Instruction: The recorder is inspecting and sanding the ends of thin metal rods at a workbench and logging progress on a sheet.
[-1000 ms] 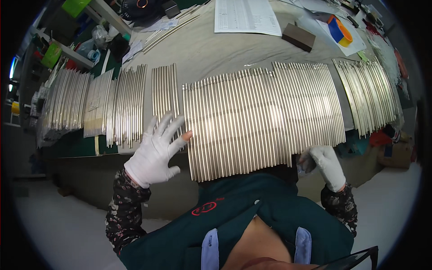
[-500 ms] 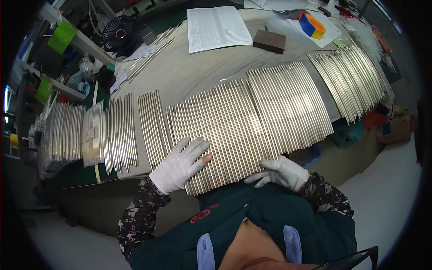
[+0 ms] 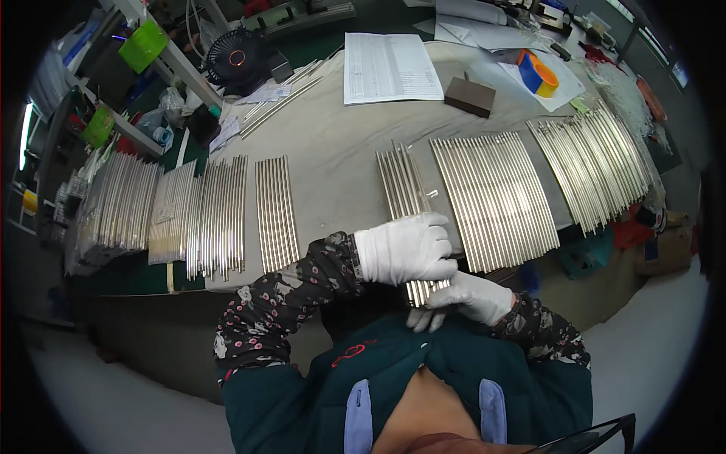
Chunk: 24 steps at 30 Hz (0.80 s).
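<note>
Head view, centre frame: my left hand (image 3: 404,248) curls over a small bundle of metal rods (image 3: 408,198), my right hand (image 3: 463,300) cups its near ends below. Loose gloved fingers could let rods slide off the table edge (image 3: 249,278).

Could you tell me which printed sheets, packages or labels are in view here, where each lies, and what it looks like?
Printed sheet: far side of the table, middle; white rectangle with rows of fine print.
Paper pile: far right of it; loose white sheets.
Small papers: beside the black fan; white slips.
Green tags: on the left shelf; bright green.
</note>
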{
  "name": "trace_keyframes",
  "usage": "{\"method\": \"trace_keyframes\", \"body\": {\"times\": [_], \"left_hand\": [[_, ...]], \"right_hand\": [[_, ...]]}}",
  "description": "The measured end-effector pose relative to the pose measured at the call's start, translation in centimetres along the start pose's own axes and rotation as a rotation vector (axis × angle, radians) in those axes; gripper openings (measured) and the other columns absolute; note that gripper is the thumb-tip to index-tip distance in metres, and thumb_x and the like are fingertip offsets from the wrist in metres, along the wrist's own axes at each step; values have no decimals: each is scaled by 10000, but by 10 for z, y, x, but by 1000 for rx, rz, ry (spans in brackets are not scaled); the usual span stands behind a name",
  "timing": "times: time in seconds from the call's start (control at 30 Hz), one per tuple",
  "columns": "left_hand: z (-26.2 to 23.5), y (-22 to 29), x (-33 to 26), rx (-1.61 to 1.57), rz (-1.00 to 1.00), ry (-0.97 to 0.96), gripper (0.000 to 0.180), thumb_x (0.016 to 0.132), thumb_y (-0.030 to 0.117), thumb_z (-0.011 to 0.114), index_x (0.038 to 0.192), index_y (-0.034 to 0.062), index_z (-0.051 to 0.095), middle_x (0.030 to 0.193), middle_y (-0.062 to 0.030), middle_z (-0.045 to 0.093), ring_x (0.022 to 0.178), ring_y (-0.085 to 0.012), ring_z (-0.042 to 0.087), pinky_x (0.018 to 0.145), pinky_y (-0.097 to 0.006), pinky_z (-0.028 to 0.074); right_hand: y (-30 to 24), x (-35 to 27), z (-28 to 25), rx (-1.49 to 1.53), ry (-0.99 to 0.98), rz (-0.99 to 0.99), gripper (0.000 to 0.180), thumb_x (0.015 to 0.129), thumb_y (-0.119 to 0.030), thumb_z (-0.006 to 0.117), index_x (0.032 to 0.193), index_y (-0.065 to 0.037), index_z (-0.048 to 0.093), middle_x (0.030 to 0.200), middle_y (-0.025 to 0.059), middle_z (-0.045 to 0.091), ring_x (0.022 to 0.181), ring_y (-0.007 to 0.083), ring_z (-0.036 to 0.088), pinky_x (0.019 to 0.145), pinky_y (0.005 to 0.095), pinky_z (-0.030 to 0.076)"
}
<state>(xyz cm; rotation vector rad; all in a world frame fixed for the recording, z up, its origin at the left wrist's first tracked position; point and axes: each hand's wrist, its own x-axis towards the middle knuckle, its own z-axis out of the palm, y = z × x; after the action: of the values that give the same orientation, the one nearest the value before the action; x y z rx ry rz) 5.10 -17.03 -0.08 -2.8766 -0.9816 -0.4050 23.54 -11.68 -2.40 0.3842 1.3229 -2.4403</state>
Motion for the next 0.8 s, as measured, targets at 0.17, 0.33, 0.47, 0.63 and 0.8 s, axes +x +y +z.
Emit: {"method": "trace_keyframes", "body": {"times": [0.17, 0.33, 0.47, 0.63, 0.8], "left_hand": [[-45, -8, 23, -209, -85, 365, 328, 676, 140, 706, 943, 41, 544, 765, -110, 573, 681, -304, 593, 595, -362, 489], [-55, -45, -12, -438, -584, 781, 524, 674, 118, 742, 1142, 21, 528, 1055, -97, 598, 907, -220, 618, 832, -308, 490], [-69, -90, -31, -751, -676, 945, 738, 701, 4, 724, 1340, 33, 356, 973, -49, 589, 910, -151, 592, 847, -292, 465], [-72, -96, -36, -1103, -573, 952, 748, 717, 4, 718, 1354, 41, 328, 904, -58, 594, 868, -175, 599, 825, -338, 476], [-60, -102, -34, -1110, -577, 1144, 326, 751, -21, 672, 1044, 29, 539, 815, -52, 623, 750, -154, 624, 699, -307, 524]], "right_hand": [[-70, -41, 16, -294, 108, -124, 668, 910, -587, 372, 984, 37, 597, 810, 172, 668, 724, 257, 668, 611, 283, 532], [-151, 3, 30, -312, 277, -341, 765, 923, -653, 184, 826, -15, 595, 687, 147, 657, 530, 172, 622, 514, 234, 492], [-176, 55, -8, -512, 336, -660, 496, 888, -506, 544, 694, -50, 547, 628, 79, 618, 575, 131, 613, 552, 194, 467], [-128, 114, -53, -974, 719, -662, 966, 559, -296, 846, 1300, 81, 355, 1221, 215, 508, 1158, 314, 507, 999, 366, 394], [-111, 158, -53, -687, 563, -700, 637, 604, -186, 797, 1147, -37, 498, 993, 119, 612, 929, 215, 599, 835, 326, 477]]}}
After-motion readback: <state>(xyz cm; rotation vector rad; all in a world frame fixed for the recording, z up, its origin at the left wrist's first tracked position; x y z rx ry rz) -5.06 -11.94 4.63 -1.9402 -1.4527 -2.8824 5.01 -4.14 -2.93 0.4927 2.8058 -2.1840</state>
